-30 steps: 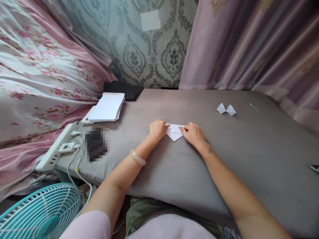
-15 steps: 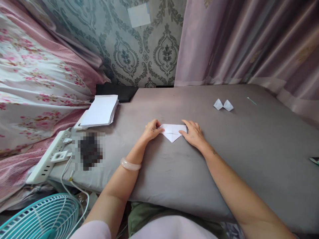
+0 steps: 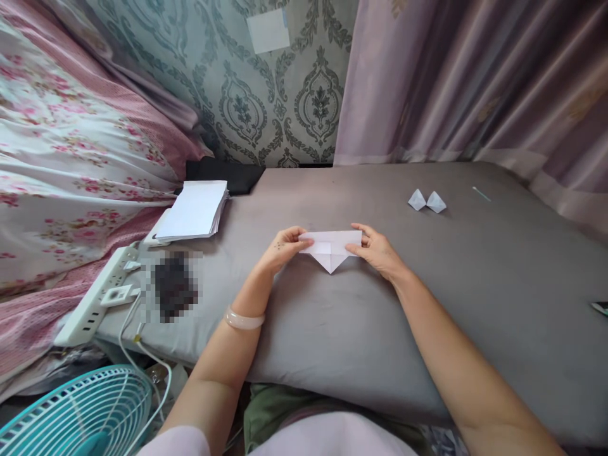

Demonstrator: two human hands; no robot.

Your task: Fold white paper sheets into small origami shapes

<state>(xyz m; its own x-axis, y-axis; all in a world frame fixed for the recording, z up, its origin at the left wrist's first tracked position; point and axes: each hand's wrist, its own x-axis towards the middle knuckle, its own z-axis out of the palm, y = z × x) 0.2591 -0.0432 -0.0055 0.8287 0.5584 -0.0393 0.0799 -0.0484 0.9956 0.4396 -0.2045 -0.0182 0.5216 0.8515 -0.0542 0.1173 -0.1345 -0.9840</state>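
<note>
A folded white paper [image 3: 331, 247], wide at the top and pointed at the bottom, is lifted slightly above the grey mattress [image 3: 427, 304]. My left hand [image 3: 282, 246] pinches its left end with thumb and fingers closed. My right hand [image 3: 377, 249] pinches its right end the same way. A pale bangle sits on my left wrist.
Two small folded white paper pieces [image 3: 426, 201] lie at the back right. A stack of white sheets [image 3: 194, 209] sits at the left, beside a white power strip [image 3: 97, 293] and a blurred dark object [image 3: 172, 286]. A teal fan [image 3: 80, 415] stands at lower left. Curtain behind.
The paper lay flat on the mattress under my fingertips. Now both hands have raised its upper edge off the surface, and my hands have shifted slightly apart to its ends.
</note>
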